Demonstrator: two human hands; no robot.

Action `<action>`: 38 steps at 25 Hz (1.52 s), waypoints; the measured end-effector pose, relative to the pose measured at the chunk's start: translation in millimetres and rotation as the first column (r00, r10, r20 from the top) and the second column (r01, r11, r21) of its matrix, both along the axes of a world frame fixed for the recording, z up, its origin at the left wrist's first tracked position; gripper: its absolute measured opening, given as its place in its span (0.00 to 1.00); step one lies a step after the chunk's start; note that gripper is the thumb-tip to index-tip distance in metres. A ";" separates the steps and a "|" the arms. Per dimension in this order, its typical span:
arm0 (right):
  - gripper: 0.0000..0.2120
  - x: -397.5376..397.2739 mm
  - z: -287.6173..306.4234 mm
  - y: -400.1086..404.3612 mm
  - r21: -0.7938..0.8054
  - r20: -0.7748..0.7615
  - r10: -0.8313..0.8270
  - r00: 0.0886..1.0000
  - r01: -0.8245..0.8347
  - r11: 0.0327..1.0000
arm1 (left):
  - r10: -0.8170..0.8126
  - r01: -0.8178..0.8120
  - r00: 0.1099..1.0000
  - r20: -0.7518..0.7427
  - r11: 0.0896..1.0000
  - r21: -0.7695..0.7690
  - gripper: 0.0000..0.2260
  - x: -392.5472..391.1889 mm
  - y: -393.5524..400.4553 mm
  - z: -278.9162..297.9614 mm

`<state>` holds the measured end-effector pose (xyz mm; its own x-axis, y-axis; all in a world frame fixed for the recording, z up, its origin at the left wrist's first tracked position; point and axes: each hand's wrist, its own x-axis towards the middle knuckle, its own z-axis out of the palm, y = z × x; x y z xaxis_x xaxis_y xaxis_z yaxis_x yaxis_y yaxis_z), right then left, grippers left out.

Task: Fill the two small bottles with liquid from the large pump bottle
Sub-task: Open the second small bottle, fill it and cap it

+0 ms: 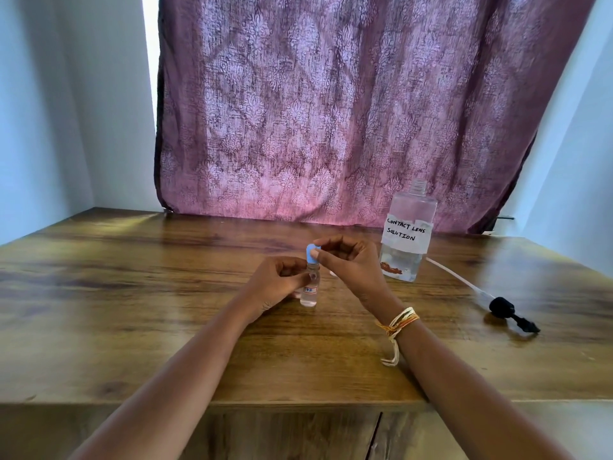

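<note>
Nearest the lens: 2 bare forearms reaching forward over the near edge of a wooden table [132,327], grain running side to side, a cabinet seam below the edge. Behind the table, filling the back: a purple patterned curtain [348,111], pale walls either side.

Next in size, right of centre toward the back of the table: large clear bottle [406,232], upright, neck uncapped, partly filled with clear liquid, white handwritten label reading "CONTACT LENS SOLUTION". Well apart to its right, lying flat on the wood: black pump head [510,313] with its long white dip tube [457,277] stretching back toward the base of the large bottle.

Centre of the table: left hand [278,283], fingers curled round the body of 1 small clear bottle [309,293], upright with its base on the wood, clear liquid inside, a little white label with red print on its side. Right hand [348,260], thumb and fingers pinching the blue cap [311,254] at the top of that small bottle; whether the cap is seated or loose cannot be told. Thread bracelet [399,322] in white, yellow and orange round the right wrist, loose ends hanging below.

Only 1 small bottle visible.
</note>
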<state>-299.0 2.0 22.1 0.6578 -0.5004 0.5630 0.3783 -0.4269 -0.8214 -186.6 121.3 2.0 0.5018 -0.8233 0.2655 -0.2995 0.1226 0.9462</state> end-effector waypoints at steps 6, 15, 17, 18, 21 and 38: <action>0.09 -3.9 -1.9 -8.3 -0.078 -0.074 -0.012 0.997 0.006 0.997 | 0.024 -0.027 0.999 0.037 0.998 0.065 0.08 3.6 -2.3 -2.4; 0.13 -3.0 -3.3 -3.2 -0.198 -0.118 -0.101 0.988 0.076 0.977 | 0.022 -0.024 0.999 0.049 0.999 0.031 0.05 1.6 -1.3 -2.3; 0.19 -3.5 -3.3 -4.1 -0.190 -0.155 -0.054 0.986 0.024 0.981 | 0.008 -0.010 0.998 0.057 0.999 0.032 0.06 2.3 -1.0 -2.3; 0.21 -4.1 -3.0 -5.1 -0.162 -0.165 0.001 0.986 -0.028 0.986 | -0.002 0.000 0.998 0.055 0.999 0.036 0.05 2.1 -0.6 -1.9; 0.24 -4.9 -2.8 -7.7 -0.112 -0.181 0.051 0.982 -0.072 0.991 | -0.009 0.007 0.999 0.050 0.999 0.036 0.05 1.3 -0.9 -2.2; 0.29 -5.2 -1.0 -4.8 -0.087 -0.232 -0.006 0.973 -0.015 0.996 | -0.014 0.010 0.995 0.100 0.999 0.039 0.06 4.3 -0.3 -4.3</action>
